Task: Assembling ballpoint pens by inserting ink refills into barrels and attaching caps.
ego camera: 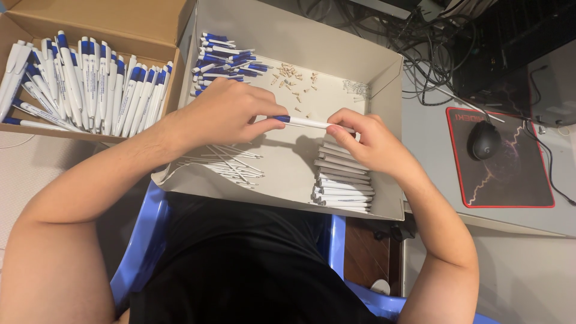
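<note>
Holding one pen (306, 122) between them, the left hand (223, 114) pinching its blue end and the right hand (366, 141) its white barrel, the job looks midway: finished pens (90, 84) fill the box beyond the left hand, while barrels (342, 186), refills (225, 161) and tips (225, 57) remain.

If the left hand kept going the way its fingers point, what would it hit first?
The left hand points right along the white pen with blue end, so it would probably first meet the right hand pinching that pen's other end; depth looks level but uncertain.
</note>
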